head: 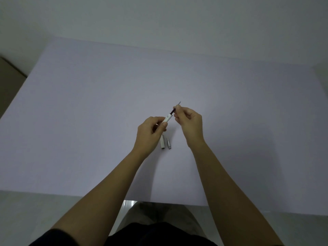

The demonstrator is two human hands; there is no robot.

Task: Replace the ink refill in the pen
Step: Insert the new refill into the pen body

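Observation:
My left hand point(150, 132) grips a white pen barrel point(168, 118) that tilts up to the right above the table. A dark ink refill point(173, 110) sticks out of the barrel's upper end, and its thin metal tip point(179, 103) shows past my fingers. My right hand point(189, 124) pinches the refill between thumb and fingertips. Below the hands, a white pen cap point(162, 143) and a small grey tip cone point(168, 143) lie side by side on the table.
The pale lilac table point(88, 112) stretches wide on all sides of the hands. Its near edge point(159, 202) runs above my lap. A plain wall rises behind the far edge, and a brown box corner point(8, 80) sits at far left.

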